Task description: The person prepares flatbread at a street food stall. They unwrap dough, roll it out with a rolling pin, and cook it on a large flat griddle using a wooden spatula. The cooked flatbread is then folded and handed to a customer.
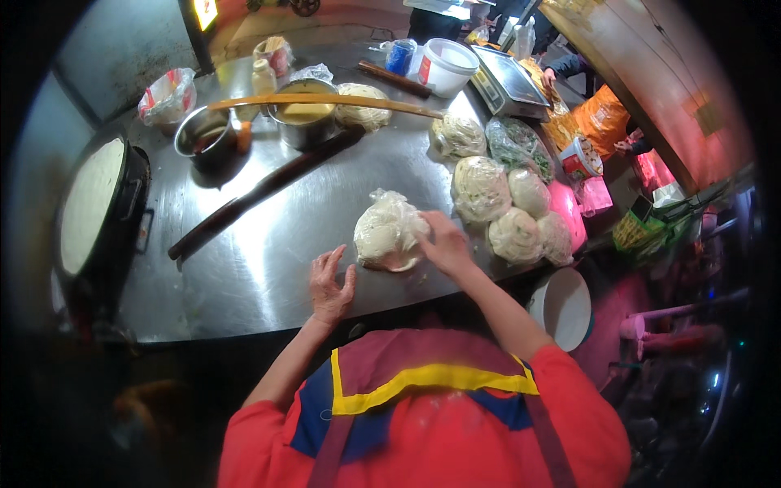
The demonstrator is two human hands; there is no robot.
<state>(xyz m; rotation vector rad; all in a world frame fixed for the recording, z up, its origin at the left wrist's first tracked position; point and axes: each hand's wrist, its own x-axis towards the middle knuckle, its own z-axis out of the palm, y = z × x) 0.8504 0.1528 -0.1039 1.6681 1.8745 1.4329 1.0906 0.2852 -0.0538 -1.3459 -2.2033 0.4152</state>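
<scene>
A lump of pale dough in a clear plastic bag (386, 236) sits on the steel worktop (309, 211), right in front of me. My right hand (447, 246) is at the bag's right side, fingers bent and closed on the plastic. Just left of the dough, my left hand (329, 289) hovers at the near part of the worktop, fingers spread and holding nothing. To the right are several more bagged dough lumps (482, 189), packed close together, with a bag of chopped greens (518, 143) behind them.
A long dark rolling pin (260, 191) lies diagonally at left. A wooden stick (317, 99) spans the metal pots (203, 134). A round griddle (93, 207) with a pale flatbread stands far left. Behind are a white bucket (447, 69) and a scale (508, 81). A person's hand (550, 77) is beyond.
</scene>
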